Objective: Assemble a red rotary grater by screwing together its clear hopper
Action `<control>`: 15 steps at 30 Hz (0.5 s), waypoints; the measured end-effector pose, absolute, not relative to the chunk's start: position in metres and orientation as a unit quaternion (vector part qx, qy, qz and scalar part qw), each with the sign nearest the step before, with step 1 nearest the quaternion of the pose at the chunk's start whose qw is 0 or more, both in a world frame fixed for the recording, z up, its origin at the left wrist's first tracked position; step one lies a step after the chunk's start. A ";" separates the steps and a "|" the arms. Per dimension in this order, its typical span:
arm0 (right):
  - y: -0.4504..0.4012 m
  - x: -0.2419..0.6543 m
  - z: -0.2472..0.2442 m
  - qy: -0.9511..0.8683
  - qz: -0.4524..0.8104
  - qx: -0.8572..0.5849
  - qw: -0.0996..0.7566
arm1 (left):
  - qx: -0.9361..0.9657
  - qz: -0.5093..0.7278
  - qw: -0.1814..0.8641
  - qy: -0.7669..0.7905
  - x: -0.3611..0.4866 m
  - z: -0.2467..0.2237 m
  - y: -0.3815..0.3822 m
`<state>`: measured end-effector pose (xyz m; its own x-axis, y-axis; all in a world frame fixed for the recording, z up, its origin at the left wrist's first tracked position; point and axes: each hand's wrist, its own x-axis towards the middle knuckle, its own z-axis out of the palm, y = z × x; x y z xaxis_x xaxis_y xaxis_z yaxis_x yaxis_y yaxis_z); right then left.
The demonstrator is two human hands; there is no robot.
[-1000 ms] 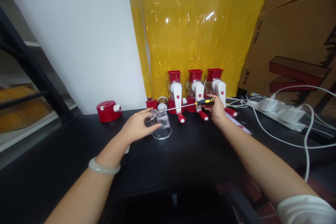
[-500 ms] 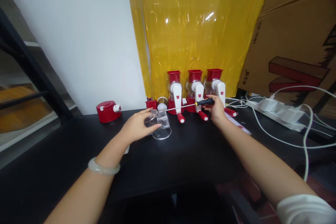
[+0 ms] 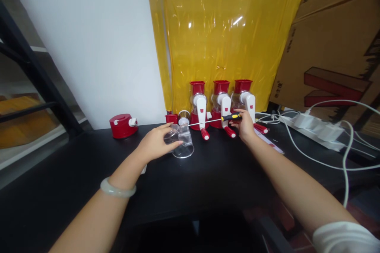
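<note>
Tipped on its side on the black tabletop, a clear plastic grater housing [image 3: 185,148] is gripped by my left hand [image 3: 156,141], thumb across its near side. My right hand [image 3: 244,125] is closed around the handle of a screwdriver [image 3: 227,118] with a black and yellow grip. Its long shaft runs leftward, and the tip meets the upper right part of the clear housing; whether a screw sits there is too small to tell. Just behind the housing stand a drum blade [image 3: 183,116] and a small red hopper [image 3: 171,118].
Three red and white rotary graters [image 3: 222,102] stand in a row at the back. A red base [image 3: 123,125] is at the left. White cables and a power strip [image 3: 317,128] lie to the right, below a cardboard box [image 3: 332,47]. A yellow plastic sheet [image 3: 219,27] hangs behind.
The screwdriver's handle has turned in my right hand, so more of its yellow stripe shows. My left hand and the clear housing stay in place.
</note>
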<state>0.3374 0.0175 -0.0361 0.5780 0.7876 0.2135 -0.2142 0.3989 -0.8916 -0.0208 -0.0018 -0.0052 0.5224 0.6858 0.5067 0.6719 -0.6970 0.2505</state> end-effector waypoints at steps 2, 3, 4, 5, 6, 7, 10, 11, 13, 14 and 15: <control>0.018 0.337 -0.037 -0.329 0.310 -0.442 0.775 | 0.873 0.293 0.013 0.391 -0.021 -0.005 -0.002; 0.019 0.337 -0.038 -0.334 0.299 -0.440 0.778 | 0.873 0.291 0.014 0.391 -0.020 -0.005 -0.002; 0.019 0.336 -0.039 -0.342 0.287 -0.436 0.781 | 0.874 0.290 0.012 0.391 -0.020 -0.004 -0.002; 0.019 0.336 -0.040 -0.349 0.276 -0.433 0.784 | 0.875 0.288 0.010 0.390 -0.020 -0.004 -0.003; 0.019 0.336 -0.041 -0.353 0.270 -0.432 0.785 | 0.875 0.287 0.008 0.389 -0.020 -0.004 -0.003; 0.019 0.336 -0.042 -0.352 0.271 -0.433 0.784 | 0.876 0.286 0.006 0.388 -0.020 -0.003 -0.004; 0.019 0.337 -0.044 -0.337 0.302 -0.428 0.783 | 0.876 0.285 0.007 0.389 -0.020 -0.003 -0.004; 0.019 0.338 -0.044 -0.334 0.312 -0.422 0.783 | 0.875 0.286 0.008 0.391 -0.020 -0.003 -0.004; 0.019 0.339 -0.044 -0.337 0.313 -0.416 0.784 | 0.873 0.286 0.008 0.395 -0.020 -0.004 -0.003; 0.019 0.339 -0.044 -0.338 0.307 -0.418 0.785 | 0.872 0.286 0.008 0.397 -0.021 -0.005 -0.003; 0.019 0.339 -0.043 -0.339 0.299 -0.421 0.787 | 0.872 0.284 0.007 0.398 -0.021 -0.005 -0.002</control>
<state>0.3393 0.0192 -0.0433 0.5918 0.7552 0.2817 -0.1847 0.4673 -0.8646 -0.0209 -0.0019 -0.0054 0.5213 0.6983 0.4905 0.6904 -0.6830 0.2385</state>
